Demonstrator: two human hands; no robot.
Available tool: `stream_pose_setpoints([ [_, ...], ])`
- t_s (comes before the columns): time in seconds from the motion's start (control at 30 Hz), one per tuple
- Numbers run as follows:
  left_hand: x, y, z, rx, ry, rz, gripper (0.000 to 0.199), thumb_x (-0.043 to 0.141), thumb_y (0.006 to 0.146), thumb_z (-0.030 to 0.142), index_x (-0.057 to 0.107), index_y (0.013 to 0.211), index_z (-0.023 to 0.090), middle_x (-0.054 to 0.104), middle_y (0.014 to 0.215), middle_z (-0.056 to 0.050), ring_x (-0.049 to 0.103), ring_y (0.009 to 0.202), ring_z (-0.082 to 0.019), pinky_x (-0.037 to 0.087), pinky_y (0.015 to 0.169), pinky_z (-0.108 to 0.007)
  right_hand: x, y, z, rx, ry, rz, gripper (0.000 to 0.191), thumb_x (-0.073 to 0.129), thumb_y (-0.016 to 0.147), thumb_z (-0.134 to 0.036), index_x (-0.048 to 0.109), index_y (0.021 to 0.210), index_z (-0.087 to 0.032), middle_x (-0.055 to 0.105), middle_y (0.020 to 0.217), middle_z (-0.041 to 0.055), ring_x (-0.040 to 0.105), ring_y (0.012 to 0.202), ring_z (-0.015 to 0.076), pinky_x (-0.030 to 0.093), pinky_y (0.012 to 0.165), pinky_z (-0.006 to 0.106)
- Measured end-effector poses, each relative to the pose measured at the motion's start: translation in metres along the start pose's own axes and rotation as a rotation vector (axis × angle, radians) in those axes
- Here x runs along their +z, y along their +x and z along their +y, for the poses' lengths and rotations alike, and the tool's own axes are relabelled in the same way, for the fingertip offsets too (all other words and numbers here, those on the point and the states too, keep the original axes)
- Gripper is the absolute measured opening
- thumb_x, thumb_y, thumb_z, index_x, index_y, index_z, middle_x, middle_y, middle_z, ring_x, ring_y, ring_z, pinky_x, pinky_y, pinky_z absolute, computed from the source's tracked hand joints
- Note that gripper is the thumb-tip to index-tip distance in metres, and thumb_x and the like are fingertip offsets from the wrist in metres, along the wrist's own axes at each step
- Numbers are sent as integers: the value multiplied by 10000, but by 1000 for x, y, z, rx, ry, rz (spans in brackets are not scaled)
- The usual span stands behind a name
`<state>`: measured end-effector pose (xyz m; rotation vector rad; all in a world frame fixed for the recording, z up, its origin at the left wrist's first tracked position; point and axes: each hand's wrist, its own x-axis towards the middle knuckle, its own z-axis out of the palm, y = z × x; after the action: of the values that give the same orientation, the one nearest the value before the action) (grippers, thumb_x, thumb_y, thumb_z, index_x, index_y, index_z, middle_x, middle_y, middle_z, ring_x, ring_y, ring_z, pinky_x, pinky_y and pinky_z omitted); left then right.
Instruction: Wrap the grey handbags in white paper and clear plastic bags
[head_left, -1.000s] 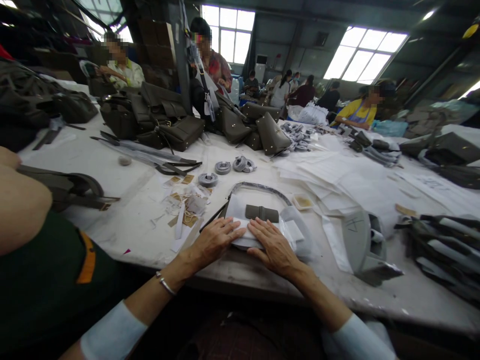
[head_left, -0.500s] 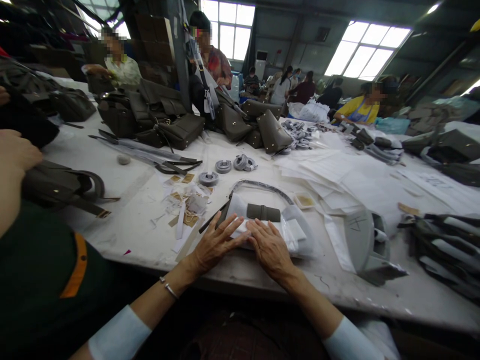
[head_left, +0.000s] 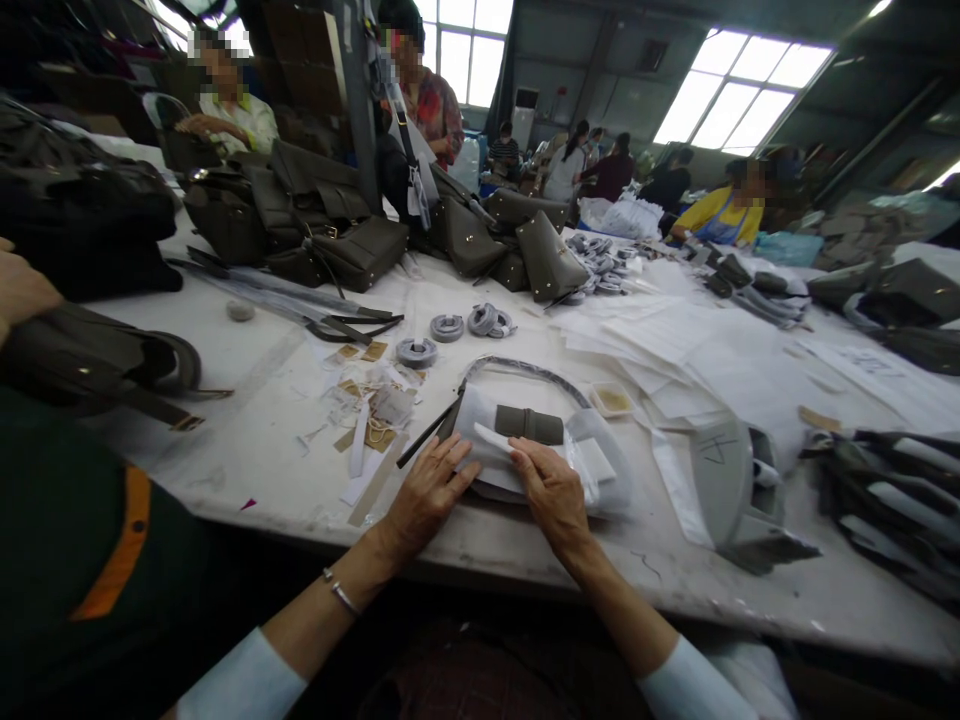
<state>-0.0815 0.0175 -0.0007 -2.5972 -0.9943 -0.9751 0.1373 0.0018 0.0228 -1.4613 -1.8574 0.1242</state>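
Note:
A dark olive handbag point(head_left: 529, 424), partly covered by white wrapping point(head_left: 487, 405), lies in front of me near the table's front edge. Its handle point(head_left: 525, 368), wrapped in clear film, arches away from me. My right hand point(head_left: 551, 492) pinches a folded white sheet point(head_left: 495, 438) over the bag's front. At the bag's left side, my left hand point(head_left: 429, 492) rests with fingers apart on the wrapping. A small white packet point(head_left: 594, 459) lies on the bag's right part.
Coiled grey straps point(head_left: 416, 352) and paper tags point(head_left: 390, 405) lie left of the bag. White sheets point(head_left: 675, 350) and a grey-green bag piece point(head_left: 724, 465) are on the right. Olive bags point(head_left: 360, 255) are piled behind. A person's hand point(head_left: 22, 290) is at the far left.
My right hand has closed on the white sheet and lifted its edge. My left hand has drawn back slightly toward the left. The other person's hand at the far left has shifted left.

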Motion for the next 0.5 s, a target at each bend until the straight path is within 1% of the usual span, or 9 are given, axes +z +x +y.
stream_pose_setpoints([
  [0.07, 3, 0, 0, -23, 4, 3, 255, 421, 970, 116, 623, 1119, 162, 636, 1239, -130, 538, 1267, -270, 458, 1062, -491, -1, -7, -1, -149, -68, -30, 308, 470, 994, -340, 671, 1201, -233, 706, 1192, 72, 628, 1159, 245, 471, 1024, 453],
  [0.13, 4, 2, 0, -47, 1, -6, 232, 434, 958, 112, 624, 1084, 150, 660, 1190, -128, 576, 1219, -265, 477, 1041, -479, -3, -14, 0, -305, -159, -99, 386, 500, 981, -344, 576, 1333, -204, 626, 1325, 91, 536, 1279, 261, 384, 1104, 478],
  [0.2, 3, 3, 0, -68, -17, -24, 227, 448, 941, 107, 616, 1086, 154, 669, 1170, -121, 592, 1195, -259, 483, 1033, -475, -3, -18, 1, -371, -231, -145, 484, 516, 971, -350, 477, 1422, -179, 561, 1399, 109, 480, 1331, 272, 346, 1128, 486],
  [0.27, 1, 3, 1, -82, -43, -27, 230, 464, 923, 102, 599, 1101, 156, 674, 1151, -114, 597, 1183, -254, 477, 1039, -475, -2, -20, 2, -368, -263, -151, 490, 502, 973, -308, 445, 1443, -182, 550, 1411, 105, 479, 1331, 265, 342, 1128, 478],
  [0.33, -1, 3, 1, -95, -55, -2, 244, 477, 911, 103, 571, 1133, 141, 676, 1126, -121, 601, 1168, -253, 472, 1043, -477, -1, -20, 3, -345, -264, -149, 470, 482, 973, -249, 450, 1439, -197, 564, 1401, 86, 492, 1319, 249, 339, 1129, 464],
  [0.4, -1, 3, 2, -93, -43, 18, 300, 482, 910, 109, 530, 1206, 120, 669, 1122, -135, 606, 1145, -255, 477, 1032, -475, 0, -19, 3, -322, -255, -143, 459, 472, 969, -212, 463, 1427, -206, 575, 1391, 73, 499, 1311, 238, 330, 1133, 455],
  [0.43, -1, 4, 2, -88, -29, 14, 340, 479, 912, 108, 506, 1250, 118, 667, 1120, -136, 613, 1125, -254, 484, 1021, -473, 1, -18, 2, -315, -251, -141, 454, 469, 968, -203, 471, 1421, -208, 578, 1389, 70, 500, 1309, 237, 327, 1134, 455],
  [0.5, 0, 6, 1, -72, 7, -11, 381, 465, 923, 106, 489, 1301, 149, 671, 1089, -118, 635, 1053, -243, 508, 979, -462, 1, -18, 0, -306, -248, -136, 442, 457, 970, -187, 486, 1410, -222, 588, 1377, 66, 512, 1297, 235, 330, 1128, 456],
])
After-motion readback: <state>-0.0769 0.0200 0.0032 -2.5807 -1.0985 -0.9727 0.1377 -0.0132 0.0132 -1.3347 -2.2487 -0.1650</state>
